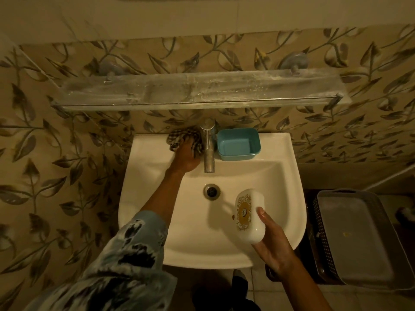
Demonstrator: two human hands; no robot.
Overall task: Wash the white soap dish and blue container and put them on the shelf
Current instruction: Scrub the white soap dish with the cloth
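My right hand (269, 241) holds the white soap dish (249, 215), which has a gold pattern on it, over the right side of the basin. The blue container (238, 147) stands empty and upright on the sink's back ledge, just right of the tap (208, 149). Left of the tap, my left hand (186, 157) rests on a checked cloth (183, 140) on the ledge, fingers closed around it. The glass shelf (197, 92) hangs on the wall above the sink, stained with white residue and bare.
The white sink (157, 198) has an open drain (211, 191) in the middle. No water runs from the tap. A grey woven basket (354, 239) with a tray-like lid stands to the right of the sink. Leaf-patterned tiles cover the wall.
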